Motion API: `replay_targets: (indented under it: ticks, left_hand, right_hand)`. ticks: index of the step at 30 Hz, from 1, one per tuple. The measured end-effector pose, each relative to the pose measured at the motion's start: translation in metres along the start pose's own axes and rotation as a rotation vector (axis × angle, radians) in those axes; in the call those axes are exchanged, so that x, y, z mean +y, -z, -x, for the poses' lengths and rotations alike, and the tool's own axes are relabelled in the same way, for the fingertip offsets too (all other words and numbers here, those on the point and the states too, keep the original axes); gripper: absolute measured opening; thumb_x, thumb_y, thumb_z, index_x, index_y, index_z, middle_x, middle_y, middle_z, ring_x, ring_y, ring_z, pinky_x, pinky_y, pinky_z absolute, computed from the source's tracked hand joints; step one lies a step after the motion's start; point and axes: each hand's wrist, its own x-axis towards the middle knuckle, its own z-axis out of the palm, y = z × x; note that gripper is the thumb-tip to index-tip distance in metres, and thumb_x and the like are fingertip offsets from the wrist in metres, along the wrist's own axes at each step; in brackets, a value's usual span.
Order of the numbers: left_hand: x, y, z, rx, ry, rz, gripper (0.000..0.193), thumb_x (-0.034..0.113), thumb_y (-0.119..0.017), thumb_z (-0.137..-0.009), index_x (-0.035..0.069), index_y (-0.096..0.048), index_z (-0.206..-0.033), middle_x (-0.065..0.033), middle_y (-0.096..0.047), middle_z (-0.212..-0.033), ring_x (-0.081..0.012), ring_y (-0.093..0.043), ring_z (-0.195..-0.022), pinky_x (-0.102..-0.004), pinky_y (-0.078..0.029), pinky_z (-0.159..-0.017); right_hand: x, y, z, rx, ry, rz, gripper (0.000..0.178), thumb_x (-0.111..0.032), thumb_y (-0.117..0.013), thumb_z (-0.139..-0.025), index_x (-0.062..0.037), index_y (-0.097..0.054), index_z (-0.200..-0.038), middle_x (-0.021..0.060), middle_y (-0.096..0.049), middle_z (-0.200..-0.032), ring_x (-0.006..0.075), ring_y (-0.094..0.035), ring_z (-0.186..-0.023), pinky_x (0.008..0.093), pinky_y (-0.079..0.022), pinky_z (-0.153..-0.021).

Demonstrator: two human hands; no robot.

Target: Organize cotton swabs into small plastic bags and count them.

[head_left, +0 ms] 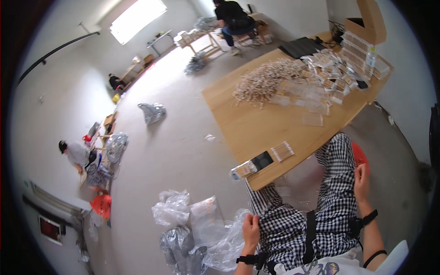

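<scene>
My left hand (250, 230) is closed beside my left thigh, near the clear plastic bags (227, 245) on the floor. My right hand (361, 182) is closed too, against the outer side of my right leg, close to a red object (359, 155) partly hidden by that leg. Whatever either hand may hold is hidden. Both hands are off the wooden table (233, 126). On its near edge lie a neat row of cotton swabs (283, 151), a flat black piece (262, 160) and a small package (244, 170).
A heap of loose cotton swabs (266, 82) and many small clear packs (327, 71) cover the table's far part, near an open cardboard box (369, 23) and a bottle (370, 58). Grey plastic bags (152, 112) lie on the floor. Other people (233, 17) work farther off.
</scene>
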Motion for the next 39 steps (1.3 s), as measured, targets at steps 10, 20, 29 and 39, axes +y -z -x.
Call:
replay_targets:
  ticks: [10, 20, 29, 39]
  left_hand:
    - [0.008, 0.027, 0.064, -0.32, 0.169, -0.043, 0.045, 0.033, -0.071, -0.091, 0.002, -0.047, -0.069, -0.0021, -0.044, -0.059, -0.0116, -0.041, -0.057, -0.0317, -0.034, -0.053]
    - [0.026, 0.029, 0.064, -0.392, 0.135, -0.265, 0.052, 0.05, -0.064, -0.089, 0.002, -0.052, -0.073, -0.0173, -0.057, -0.065, -0.0368, -0.058, -0.064, -0.043, -0.044, -0.059]
    - [0.049, 0.049, 0.028, -0.188, 0.193, -0.051, 0.047, 0.044, -0.065, -0.093, -0.002, -0.068, -0.087, -0.0108, -0.065, -0.069, -0.0218, -0.063, -0.066, -0.0344, -0.049, -0.067]
    - [-0.025, -0.016, -0.093, 0.249, 0.584, -0.576, 0.105, 0.051, -0.08, -0.073, -0.003, -0.028, -0.147, -0.0229, -0.034, -0.153, -0.0388, -0.036, -0.14, -0.0518, -0.037, -0.11]
  right_hand:
    - [-0.034, 0.026, 0.035, -0.364, -0.025, 0.127, 0.035, -0.024, -0.073, -0.086, -0.005, -0.045, -0.077, 0.0095, -0.049, -0.061, 0.0256, -0.052, -0.054, 0.0381, -0.038, -0.053]
    - [-0.035, 0.007, 0.035, -0.567, -0.029, 0.288, 0.032, -0.033, -0.074, -0.084, -0.008, -0.054, -0.084, 0.0106, -0.063, -0.068, 0.0329, -0.064, -0.065, 0.0459, -0.047, -0.058]
    - [-0.013, -0.013, 0.019, -0.787, 0.005, 0.352, 0.04, -0.048, -0.069, -0.086, -0.0081, -0.06, -0.087, 0.0135, -0.067, -0.071, 0.0352, -0.066, -0.067, 0.0478, -0.05, -0.062]
    - [0.028, -0.056, -0.016, -0.534, 0.082, 0.196, 0.059, -0.014, -0.082, -0.068, -0.0011, -0.048, -0.114, 0.0193, -0.047, -0.128, 0.0379, -0.045, -0.124, 0.0424, -0.04, -0.104]
